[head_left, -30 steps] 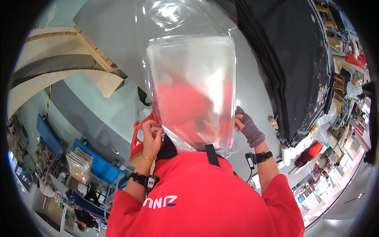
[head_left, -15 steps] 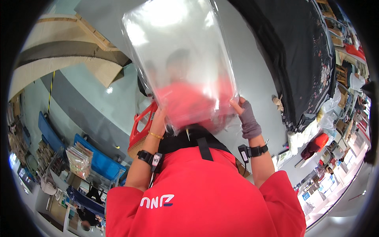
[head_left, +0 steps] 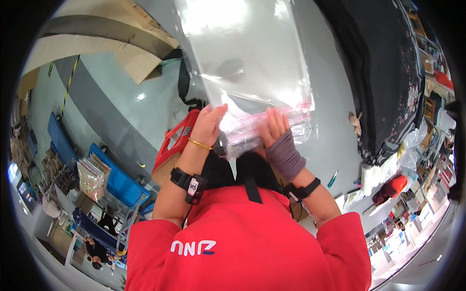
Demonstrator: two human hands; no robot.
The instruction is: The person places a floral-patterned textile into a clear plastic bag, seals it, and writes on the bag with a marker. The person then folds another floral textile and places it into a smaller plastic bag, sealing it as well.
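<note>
**Left hand (head_left: 206, 127) and right hand (head_left: 277, 130) at the near end of a stack of clear bags (head_left: 252, 58)**

The bags spread out in front of the person, above the grey worktop (head_left: 332, 92); whether they rest on it or are lifted cannot be told. Their far end runs out of view at the top, and glare whitens much of the film. Pinkish bands cross the near end, close to the black trousers (head_left: 221, 169).

The left hand is at the left edge of the bags, thumb pointing in over the film. Its other fingers are largely hidden, so how firmly it grips, if at all, cannot be told. A gold bracelet (head_left: 200, 144) circles the wrist, with a black wristband (head_left: 180, 178) further up the arm.

The right hand lies across the banded end, fingers stretched out and close together on the film, not closed around anything. A grey-purple sleeve (head_left: 286, 155) covers its palm and wrist.

Just left of the left hand is a red chair (head_left: 182, 132). To the right, black fabric (head_left: 386, 72) with a flowered edge is piled along the worktop, a beige scrap (head_left: 356, 123) beside it. A teal pen (head_left: 333, 179) lies near the right forearm.
</note>
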